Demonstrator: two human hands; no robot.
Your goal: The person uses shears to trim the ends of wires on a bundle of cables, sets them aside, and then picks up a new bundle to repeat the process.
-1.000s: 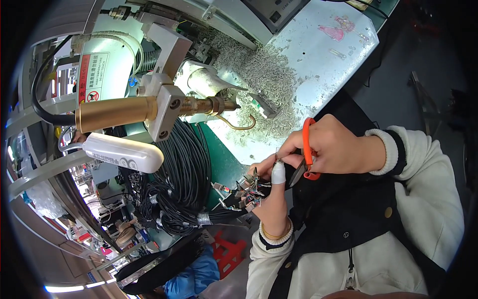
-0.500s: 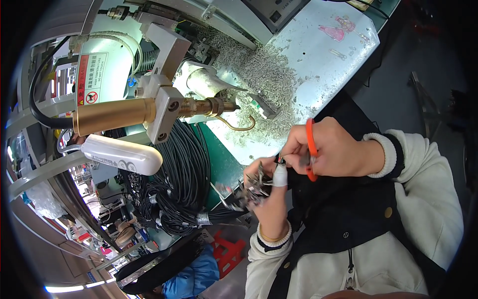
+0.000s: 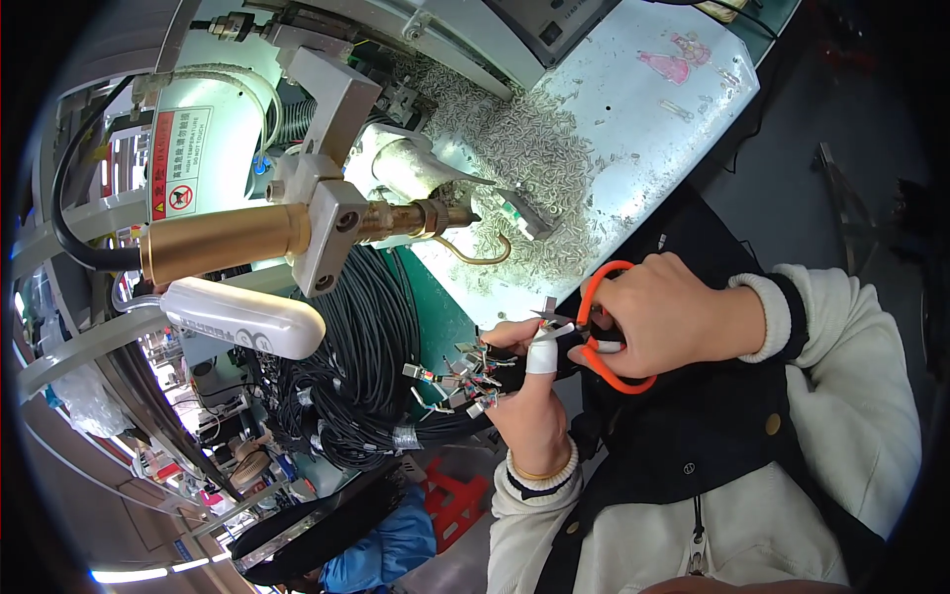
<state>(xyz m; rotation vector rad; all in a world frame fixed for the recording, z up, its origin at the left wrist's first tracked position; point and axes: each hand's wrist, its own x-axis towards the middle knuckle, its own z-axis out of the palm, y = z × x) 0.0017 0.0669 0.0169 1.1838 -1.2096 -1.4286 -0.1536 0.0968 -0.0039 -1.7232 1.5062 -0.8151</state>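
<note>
From my remote station I saw a pale worktop (image 3: 658,148) reaching diagonally across the view, littered with small metallic pieces (image 3: 524,139) that lay thickest toward the machine and thinned toward the near edge. Pink stickers (image 3: 665,65) decorated its far corner, and a green surface (image 3: 435,312) showed at its lower left side.

Over the left part hung a brass-coloured cylinder (image 3: 223,243) in a metal bracket (image 3: 334,223), with a white, rounded lamp-like housing (image 3: 242,317) just below it and a warning sign (image 3: 178,163) behind. A thick coil of black cables (image 3: 371,327) lay beneath.

Off the near edge, the left hand (image 3: 532,416), its thumb wrapped in white, pinched a bunch of cable ends (image 3: 460,376) with metal connectors and bare coloured wires. The right hand (image 3: 673,312) gripped orange-handled scissors (image 3: 588,309), their blades parted beside the wrapped thumb's tip; I could not tell exactly what lay between them.

Farther off I made out a red stool (image 3: 460,505), a person's blue garment (image 3: 381,554) beside it, and dark grey floor (image 3: 802,188) to the right.
</note>
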